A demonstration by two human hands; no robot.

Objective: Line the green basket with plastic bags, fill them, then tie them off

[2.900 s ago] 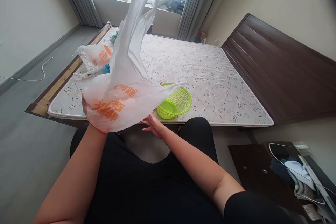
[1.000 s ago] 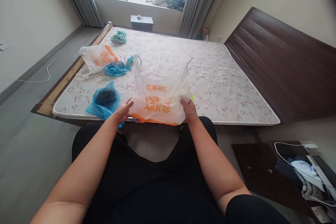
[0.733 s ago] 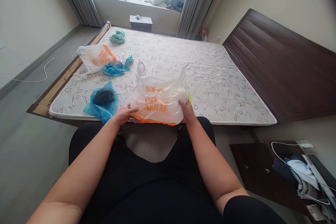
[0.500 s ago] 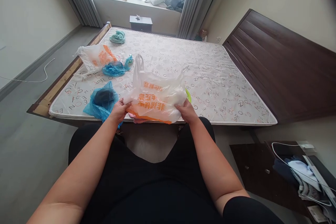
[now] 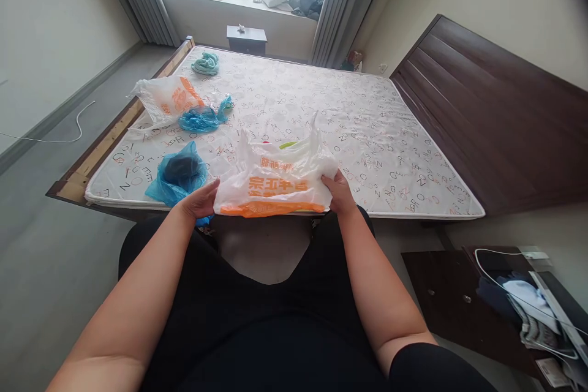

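Note:
A white plastic bag with orange print (image 5: pixel 275 180) lies at the near edge of the mattress (image 5: pixel 367 128). My left hand (image 5: pixel 199 201) grips its left side and my right hand (image 5: pixel 340 191) grips its right side, holding it stretched flat between them. Behind the bag a sliver of a green basket (image 5: pixel 288 144) shows; the bag hides most of it. A blue bag with something dark inside (image 5: pixel 180 171) lies just left of my left hand.
Further left on the mattress lie another white and orange bag (image 5: pixel 168 99), a crumpled blue bag (image 5: pixel 202 117) and a green cloth (image 5: pixel 206 64). A dark headboard (image 5: pixel 496 116) stands at the right, a dark bedside stand with cables (image 5: pixel 505 306) at the lower right.
The bag was flapping in the air in my left hand alone; now both hands hold it low and spread wide at the mattress edge, covering the green basket.

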